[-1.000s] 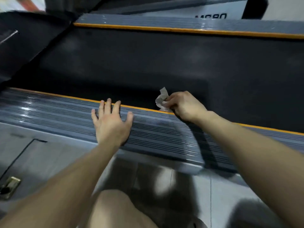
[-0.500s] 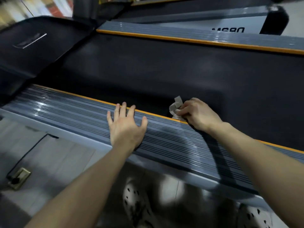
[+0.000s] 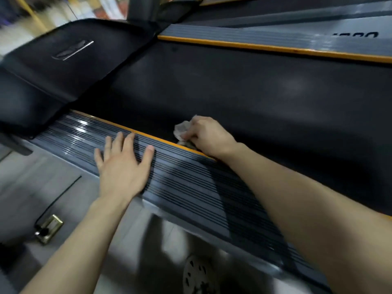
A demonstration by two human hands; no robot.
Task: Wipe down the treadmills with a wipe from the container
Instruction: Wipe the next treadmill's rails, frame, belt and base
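One treadmill (image 3: 63, 77) looks mid-wipe in the head view: the right hand (image 3: 209, 134) grips a crumpled wipe (image 3: 182, 129) at the belt's (image 3: 254, 98) near edge, the left hand (image 3: 123, 164) rests flat, fingers spread, on the ribbed rail (image 3: 191, 183), and much likely remains unwiped.

Likely a gym, long treadmill (image 3: 233, 92), second treadmill (image 3: 275, 11) beyond, grey tiled floor (image 3: 31, 187)

Bare forearms (image 3: 84, 240); pale, hole-dotted shoe (image 3: 196, 274).
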